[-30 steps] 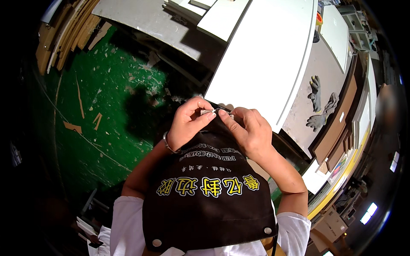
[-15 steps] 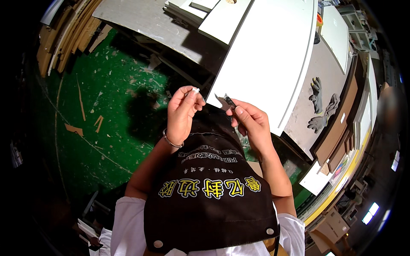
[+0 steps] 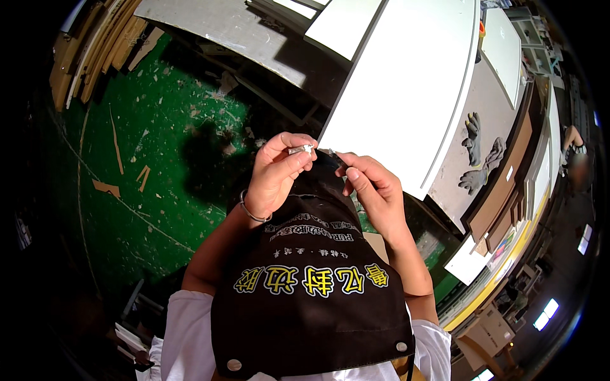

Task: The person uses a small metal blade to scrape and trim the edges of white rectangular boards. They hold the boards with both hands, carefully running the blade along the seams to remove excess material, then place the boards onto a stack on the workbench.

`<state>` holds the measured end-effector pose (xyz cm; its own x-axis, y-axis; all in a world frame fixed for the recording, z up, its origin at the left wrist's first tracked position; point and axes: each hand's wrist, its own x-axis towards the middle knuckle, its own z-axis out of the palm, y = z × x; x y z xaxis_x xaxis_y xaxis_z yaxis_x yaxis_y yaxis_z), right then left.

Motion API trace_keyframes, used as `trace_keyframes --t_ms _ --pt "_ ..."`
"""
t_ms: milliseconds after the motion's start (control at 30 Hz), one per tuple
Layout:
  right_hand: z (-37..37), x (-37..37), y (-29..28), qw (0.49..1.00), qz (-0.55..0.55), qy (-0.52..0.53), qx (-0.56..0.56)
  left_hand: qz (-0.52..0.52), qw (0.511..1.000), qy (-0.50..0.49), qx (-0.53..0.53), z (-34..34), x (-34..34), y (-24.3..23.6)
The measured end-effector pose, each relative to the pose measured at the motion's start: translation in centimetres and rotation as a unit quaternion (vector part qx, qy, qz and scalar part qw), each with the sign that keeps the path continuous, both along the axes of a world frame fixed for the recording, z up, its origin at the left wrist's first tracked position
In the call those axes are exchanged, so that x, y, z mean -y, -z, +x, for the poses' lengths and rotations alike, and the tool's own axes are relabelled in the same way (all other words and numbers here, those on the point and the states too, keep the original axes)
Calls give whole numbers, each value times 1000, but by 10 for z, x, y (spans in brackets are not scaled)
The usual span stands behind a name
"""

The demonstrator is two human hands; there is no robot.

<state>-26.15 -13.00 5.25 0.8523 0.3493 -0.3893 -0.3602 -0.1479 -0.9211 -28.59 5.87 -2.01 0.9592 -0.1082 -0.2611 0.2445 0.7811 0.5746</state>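
My left hand pinches a small pale, metallic-looking piece between thumb and fingers, just below the near corner of a white board. To its right, my right hand is closed on a small dark tool, maybe a blade, its upper end pointing toward my left hand without clearly touching the piece. Both hands are over my black printed apron.
Grey gloves lie on the grey bench at the right, beside stacked brown and white boards. Wooden strips lean at the upper left; offcuts lie on the green floor. A person is at the far right.
My hands were together a second ago, then separated with the dark tool showing in my right hand. Since then my left hand has moved rightward and slightly down, closer to that tool again.
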Motion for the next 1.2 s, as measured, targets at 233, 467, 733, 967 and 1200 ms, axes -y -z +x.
trace_keyframes --t_ms 233,467,733,967,1200 --pt "-10 -10 -9 992 -84 -21 95 -40 999 13 3 -2 -3 -8" --pt "-20 -17 -6 990 -70 5 124 -74 997 11 -14 -4 -7 -14" --pt "-27 -22 -13 925 -184 50 328 -66 997 25 -41 -10 -4 -19" --pt "-34 -23 -17 869 -257 27 421 -12 999 37 -2 -18 -5 -17" --pt "-36 -20 -21 848 -270 -8 457 159 986 6 49 -22 -6 -22"
